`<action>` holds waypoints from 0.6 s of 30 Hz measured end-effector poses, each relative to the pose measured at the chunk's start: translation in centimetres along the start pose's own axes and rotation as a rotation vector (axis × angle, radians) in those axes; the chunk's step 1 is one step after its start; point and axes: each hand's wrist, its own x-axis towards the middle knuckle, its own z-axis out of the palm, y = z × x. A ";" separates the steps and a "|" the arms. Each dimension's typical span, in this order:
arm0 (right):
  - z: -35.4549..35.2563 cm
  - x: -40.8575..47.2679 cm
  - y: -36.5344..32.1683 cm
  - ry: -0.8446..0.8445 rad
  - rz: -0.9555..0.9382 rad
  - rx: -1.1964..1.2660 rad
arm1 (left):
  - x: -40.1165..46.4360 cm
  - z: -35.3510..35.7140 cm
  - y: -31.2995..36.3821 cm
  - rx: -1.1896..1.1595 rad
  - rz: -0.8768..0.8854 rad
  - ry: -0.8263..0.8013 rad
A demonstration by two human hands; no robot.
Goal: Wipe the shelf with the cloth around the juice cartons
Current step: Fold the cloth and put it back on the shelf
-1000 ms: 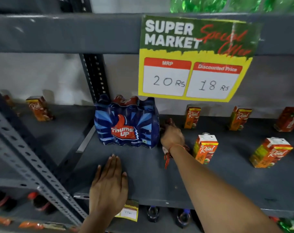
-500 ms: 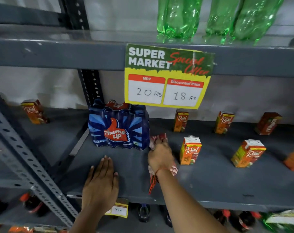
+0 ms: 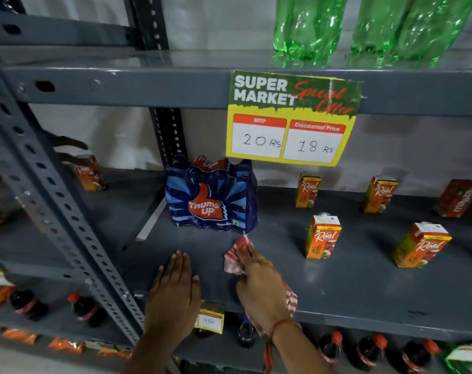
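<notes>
**Head view: cloth working the front strip of the shelf**

Head camera looks down onto a grey metal shelf (image 3: 364,287). Right hand (image 3: 261,287) is clamped on a red-and-white striped cloth (image 3: 236,256), fingers closed over it and pressing it flat to the shelf near the front edge. Cloth sits just below the blue Thums Up pack (image 3: 211,198), which stands at about 12 o'clock from the hand; a corner of cloth nearly reaches the pack's lower right corner, contact not clear. Left hand (image 3: 175,290) lies open, palm down, fingers together, on the shelf at 9 o'clock from the cloth, apparently bracing.

Juice cartons: nearest one (image 3: 322,236) upright at roughly 2 o'clock from the cloth, apart from it. A second front carton (image 3: 421,245) further out at 3 o'clock, turned slightly. Two back-row cartons (image 3: 307,191) (image 3: 380,194) near the wall.

Judgement on the step: strip in front of the pack is being covered; the lanes between cartons look still to do. To do it well, keep the palm flat and pressure even, sweep toward 3 o'clock along the front, then run the cloth through the gaps and curve round each carton's base. The cartons look light and tall for their footprint, so a knuckle bump could tip one. Overlap passes; watch the trailing cloth end hanging off the shelf edge.
</notes>
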 end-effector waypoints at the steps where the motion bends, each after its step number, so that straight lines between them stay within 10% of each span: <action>1: 0.2 0.3 -0.3 -0.036 -0.046 -0.001 | -0.2 -0.1 -0.3 0.009 -0.010 -0.001; 18: -0.3 2.1 -1.6 -0.399 -0.488 -0.038 | -0.5 -3.0 -2.0 -0.500 -0.199 -0.063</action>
